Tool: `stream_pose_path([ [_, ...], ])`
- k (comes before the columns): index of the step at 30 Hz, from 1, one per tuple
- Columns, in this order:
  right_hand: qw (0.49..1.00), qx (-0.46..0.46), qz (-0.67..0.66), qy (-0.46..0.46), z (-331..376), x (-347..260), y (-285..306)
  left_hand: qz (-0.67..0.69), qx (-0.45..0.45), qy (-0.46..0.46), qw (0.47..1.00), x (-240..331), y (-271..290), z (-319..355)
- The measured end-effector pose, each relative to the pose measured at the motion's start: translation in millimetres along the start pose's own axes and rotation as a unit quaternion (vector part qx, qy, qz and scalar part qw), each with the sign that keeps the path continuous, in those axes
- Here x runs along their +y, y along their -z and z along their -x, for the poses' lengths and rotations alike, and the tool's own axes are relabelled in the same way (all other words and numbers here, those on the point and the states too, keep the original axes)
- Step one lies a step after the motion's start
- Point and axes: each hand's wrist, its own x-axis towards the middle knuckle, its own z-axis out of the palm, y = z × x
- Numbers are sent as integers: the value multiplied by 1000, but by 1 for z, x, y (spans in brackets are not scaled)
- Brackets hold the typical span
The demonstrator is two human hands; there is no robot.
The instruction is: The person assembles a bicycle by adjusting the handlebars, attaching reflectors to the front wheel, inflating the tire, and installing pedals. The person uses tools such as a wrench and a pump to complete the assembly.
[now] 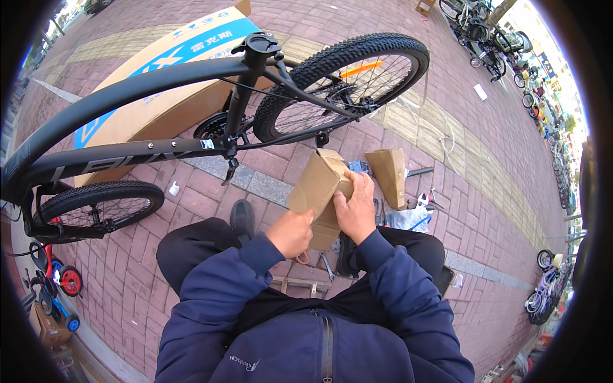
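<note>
Between my knees I hold a small brown cardboard box [314, 183] in both hands, tilted above the paving. My left hand [292, 231] is closed on its lower left side, with the fingers partly hidden behind it. On the other side, my right hand [357, 205] grips the edge near an upper flap, fingers bent over the cardboard. What the box contains is hidden. A black bicycle [237, 105] stands just beyond my hands, with no saddle or pedals visible. Right of the box, another brown cardboard piece [387, 177] stands on the bricks.
A large cardboard carton [131, 121] lies behind the bicycle. By my right foot are a wrench [327, 267], a clear plastic bag [408, 220] and loose small parts. Small children's bikes [67, 281] stand at lower left. Rows of bikes [488, 45] line the far right.
</note>
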Motion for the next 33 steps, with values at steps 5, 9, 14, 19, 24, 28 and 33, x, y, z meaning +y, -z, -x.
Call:
stream_pose_path([
  [5,999,-37,-19,1,-4,10,-3,-10,-15,-2,1000,3,-6,2],
  [9,1000,-16,3,-10,-5,13,-6,10,-11,-13,1000,4,-11,7],
  [14,998,1,59,-27,-12,18,-5,35,-3,-27,999,6,-7,7],
  [19,997,-11,75,-3,-17,21,11,66,18,-7,998,-5,18,4],
  [24,997,-29,59,29,-1,1,5,-176,206,158,949,-7,2,-1],
  [28,990,-89,55,90,23,-17,-6,-336,270,9,902,-4,-24,-2],
  [33,985,-82,2,152,30,-27,-4,-147,123,56,980,-11,-18,-2],
])
